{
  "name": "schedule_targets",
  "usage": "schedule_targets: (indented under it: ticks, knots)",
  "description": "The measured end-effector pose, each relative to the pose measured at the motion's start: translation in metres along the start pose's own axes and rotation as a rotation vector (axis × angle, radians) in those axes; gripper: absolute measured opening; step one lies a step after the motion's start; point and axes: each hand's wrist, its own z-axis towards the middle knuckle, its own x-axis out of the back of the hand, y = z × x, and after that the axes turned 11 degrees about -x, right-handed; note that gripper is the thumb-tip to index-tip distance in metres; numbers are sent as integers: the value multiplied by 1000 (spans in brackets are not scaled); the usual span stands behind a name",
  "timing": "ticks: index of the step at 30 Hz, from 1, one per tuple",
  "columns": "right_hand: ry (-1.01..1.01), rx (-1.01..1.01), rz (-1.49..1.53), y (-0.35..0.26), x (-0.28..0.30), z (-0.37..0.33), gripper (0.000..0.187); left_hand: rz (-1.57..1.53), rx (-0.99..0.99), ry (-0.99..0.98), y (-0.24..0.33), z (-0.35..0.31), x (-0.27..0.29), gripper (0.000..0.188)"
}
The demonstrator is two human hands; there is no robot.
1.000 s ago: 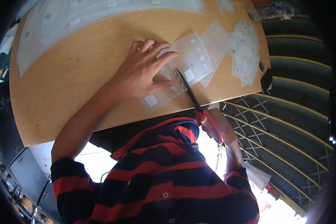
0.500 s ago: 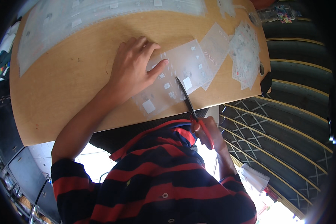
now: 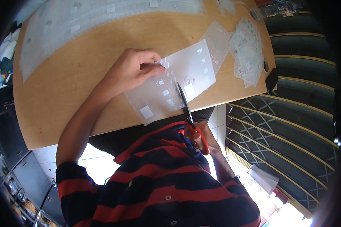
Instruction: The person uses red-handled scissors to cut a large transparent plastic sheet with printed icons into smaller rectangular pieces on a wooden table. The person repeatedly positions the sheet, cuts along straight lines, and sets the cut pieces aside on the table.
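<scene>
My left hand [image 3: 138, 70] pinches the far edge of a translucent printed plastic sheet [image 3: 151, 94], thumb on top, and holds it up off the table. Red-handled scissors [image 3: 185, 108] with dark blades are in my right hand [image 3: 201, 136], near the table's front edge. The blades point away from me and lie along the middle of the sheet, at the dashed band between its two printed halves. How far the sheet is cut cannot be made out. Another translucent sheet [image 3: 219, 41] lies partly behind it on the right.
A loose pile of similar pieces [image 3: 248, 53] lies at the table's right end. Large uncut printed sheets [image 3: 83, 22] cover the far side of the wooden table [image 3: 72, 75]. A slatted shutter [image 3: 295, 102] stands beyond the right edge, dark cabinets [image 3: 30, 176] at lower left.
My left hand has gone from resting spread on the sheet to pinching its far edge and lifting it. The scissors have shifted slightly left and toward me.
</scene>
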Motion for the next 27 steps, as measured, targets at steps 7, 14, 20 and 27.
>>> schedule_targets:
  ticks: [7, 14, 20, 27]
  knots:
    - [-24, 3, -150, -12, 4, 6, 87, -20, 67, -111, 1, 0, 1, 17]
    - [14, 14, -143, -6, -1, 8, 83, -11, 45, -105, 1, -1, -1, 22]
    - [27, -70, -155, -11, -5, 8, 92, -25, 32, -105, 2, -1, 0, 23]
    - [74, 15, -102, -12, -13, 11, 99, -51, 38, -131, 0, -2, 1, 23]
